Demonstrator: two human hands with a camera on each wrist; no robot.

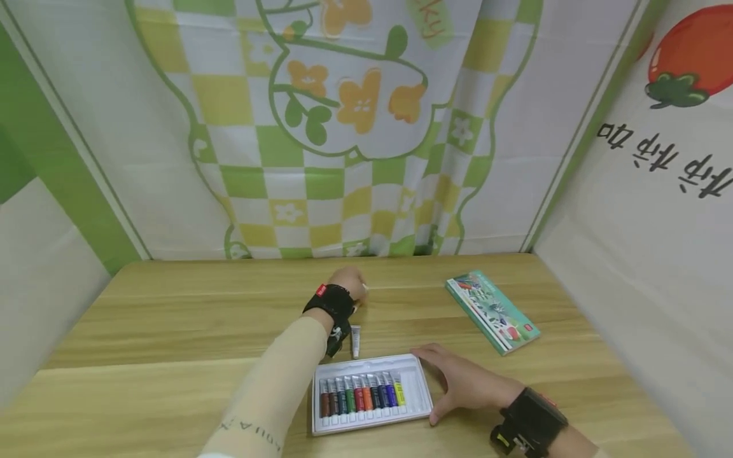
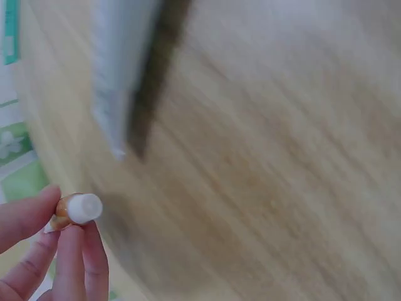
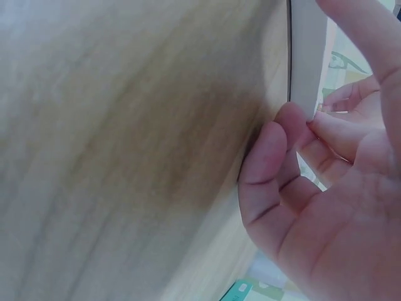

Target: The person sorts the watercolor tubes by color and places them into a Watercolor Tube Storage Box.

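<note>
Toward the back of the table, my left hand (image 1: 348, 282) pinches a small paint tube (image 2: 61, 215) between thumb and fingers. An ochre-orange band and a white cap show on it in the left wrist view. Another paint tube (image 1: 356, 341) lies on the table, just beyond the white tray (image 1: 375, 424). Several coloured paint tubes (image 1: 362, 394) lie side by side in the tray, with bare space at its right end. My right hand (image 1: 466, 381) grips the tray's right end, thumb at the near corner and fingers at the far corner. In the right wrist view its fingers (image 3: 260, 163) are curled.
A teal illustrated box (image 1: 494, 312) lies at an angle on the right of the wooden table (image 1: 172, 318). A checked curtain (image 1: 338, 191) hangs behind the table's back edge. White printed fabric (image 1: 647, 254) borders the right side.
</note>
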